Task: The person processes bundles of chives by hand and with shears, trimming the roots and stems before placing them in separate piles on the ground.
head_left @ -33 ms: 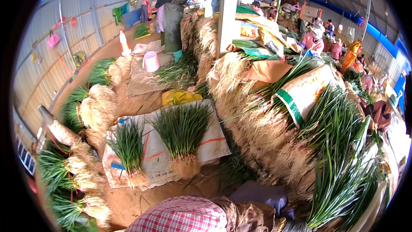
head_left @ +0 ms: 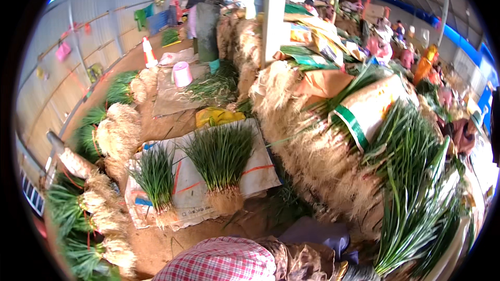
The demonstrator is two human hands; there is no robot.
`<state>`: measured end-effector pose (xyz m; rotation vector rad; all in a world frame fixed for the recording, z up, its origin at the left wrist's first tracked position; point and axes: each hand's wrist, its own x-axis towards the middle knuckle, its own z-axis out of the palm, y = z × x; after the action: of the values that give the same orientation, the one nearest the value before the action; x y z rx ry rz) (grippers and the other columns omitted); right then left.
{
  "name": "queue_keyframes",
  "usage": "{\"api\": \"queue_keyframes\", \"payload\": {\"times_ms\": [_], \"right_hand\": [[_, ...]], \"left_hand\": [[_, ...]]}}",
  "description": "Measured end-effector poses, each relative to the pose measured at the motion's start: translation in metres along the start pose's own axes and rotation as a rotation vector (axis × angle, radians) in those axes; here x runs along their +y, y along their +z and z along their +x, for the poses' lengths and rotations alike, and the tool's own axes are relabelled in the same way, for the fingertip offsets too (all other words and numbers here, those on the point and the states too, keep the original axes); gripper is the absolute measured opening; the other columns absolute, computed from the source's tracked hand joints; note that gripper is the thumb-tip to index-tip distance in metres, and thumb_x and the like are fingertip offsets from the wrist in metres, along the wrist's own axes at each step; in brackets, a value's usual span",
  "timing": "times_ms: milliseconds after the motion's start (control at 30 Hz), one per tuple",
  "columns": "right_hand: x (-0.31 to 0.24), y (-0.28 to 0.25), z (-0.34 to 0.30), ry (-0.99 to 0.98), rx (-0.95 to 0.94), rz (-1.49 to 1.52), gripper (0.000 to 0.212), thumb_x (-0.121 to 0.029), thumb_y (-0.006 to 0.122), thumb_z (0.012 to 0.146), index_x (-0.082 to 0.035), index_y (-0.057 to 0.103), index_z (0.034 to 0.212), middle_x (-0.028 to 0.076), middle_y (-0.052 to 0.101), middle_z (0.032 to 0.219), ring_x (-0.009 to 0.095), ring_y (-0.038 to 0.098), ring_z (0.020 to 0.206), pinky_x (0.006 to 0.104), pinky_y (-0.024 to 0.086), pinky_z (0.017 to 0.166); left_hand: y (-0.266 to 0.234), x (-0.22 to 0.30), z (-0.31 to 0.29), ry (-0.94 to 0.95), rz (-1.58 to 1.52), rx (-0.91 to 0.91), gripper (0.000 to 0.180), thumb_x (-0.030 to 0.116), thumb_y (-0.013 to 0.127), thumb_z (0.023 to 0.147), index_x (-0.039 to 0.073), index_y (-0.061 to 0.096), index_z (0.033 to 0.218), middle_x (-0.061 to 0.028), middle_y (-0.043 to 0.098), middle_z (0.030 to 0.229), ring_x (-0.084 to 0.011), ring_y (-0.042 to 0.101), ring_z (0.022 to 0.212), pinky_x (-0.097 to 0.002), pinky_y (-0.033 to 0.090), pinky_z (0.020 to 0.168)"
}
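Note:
My left arm, in a red-and-white plaid sleeve with a brown cover over the forearm, reaches across the lower edge to the right. At its end my left hand (head_left: 358,272), in a dark glove with a yellowish patch, is cut off by the lower edge. It is against the lower end of long green onions (head_left: 416,213), and its fingers are hidden. My right hand is not in view. Further left, a small bunch of green onions (head_left: 155,177) and a larger bunch (head_left: 220,156) lie apart on a white woven sack (head_left: 190,211), their pale roots toward me.
A long heap of rooted onions (head_left: 312,145) runs along my right, partly under a white-and-green sack (head_left: 372,106). Tied bundles (head_left: 119,125) line the left. Ahead are a pink bucket (head_left: 182,74), a traffic cone (head_left: 149,52), a post (head_left: 273,21) and a person in an apron (head_left: 209,26).
The view has shifted very slightly. My left arm and the two bunches on the sack stay where they were.

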<state>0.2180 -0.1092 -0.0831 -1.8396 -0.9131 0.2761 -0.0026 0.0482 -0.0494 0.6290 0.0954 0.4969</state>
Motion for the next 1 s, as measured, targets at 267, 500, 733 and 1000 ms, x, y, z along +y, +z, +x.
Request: {"api": "queue_keyframes", "payload": {"times_ms": [267, 500, 733, 1000], "right_hand": [[-0.021, -0.002, -0.027, -0.035, -0.288, -0.7, 0.027, -0.014, 0.059, 0.074, -0.005, 0.061, 0.1, 0.021, 0.06, 0.077, 0.034, 0.06, 0.071, 0.0413, 0.046, 0.062], [-0.099, -0.026, -0.015, -0.063, 0.121, -0.428, 0.038, -0.018, 0.059, 0.084, -0.008, 0.053, 0.121, 0.018, 0.066, 0.091, 0.023, 0.064, 0.072, 0.0316, 0.049, 0.066], [-0.107, -0.012, 0.072, -0.024, 0.14, -0.621, 0.032, -0.024, 0.061, 0.083, -0.003, 0.06, 0.107, 0.015, 0.066, 0.089, 0.024, 0.064, 0.073, 0.0328, 0.05, 0.068], [-0.112, -0.01, 0.028, -0.064, 0.16, -0.417, 0.013, -0.017, 0.062, 0.082, -0.005, 0.059, 0.08, 0.013, 0.063, 0.068, 0.021, 0.063, 0.063, 0.033, 0.052, 0.062]], "left_hand": [[0.015, 0.009, -0.007, -0.053, 0.076, 0.106, 0.043, 0.012, 0.062, 0.082, -0.003, 0.047, 0.118, -0.0108, 0.061, 0.086, -0.0164, 0.058, 0.072, -0.0287, 0.051, 0.061], [0.065, -0.017, 0.015, -0.198, 0.088, -0.037, 0.045, 0.011, 0.066, 0.078, -0.004, 0.049, 0.117, -0.0124, 0.062, 0.085, -0.0176, 0.059, 0.071, -0.0294, 0.052, 0.059], [0.07, -0.018, 0.009, -0.099, 0.083, 0.004, 0.047, 0.009, 0.065, 0.081, 0.005, 0.045, 0.123, -0.0081, 0.061, 0.084, -0.017, 0.058, 0.071, -0.026, 0.051, 0.058], [0.065, -0.014, 0.012, -0.113, 0.218, 0.047, 0.03, 0.006, 0.062, 0.08, -0.001, 0.053, 0.108, -0.0105, 0.063, 0.083, -0.0167, 0.06, 0.064, -0.0268, 0.051, 0.058]]}}
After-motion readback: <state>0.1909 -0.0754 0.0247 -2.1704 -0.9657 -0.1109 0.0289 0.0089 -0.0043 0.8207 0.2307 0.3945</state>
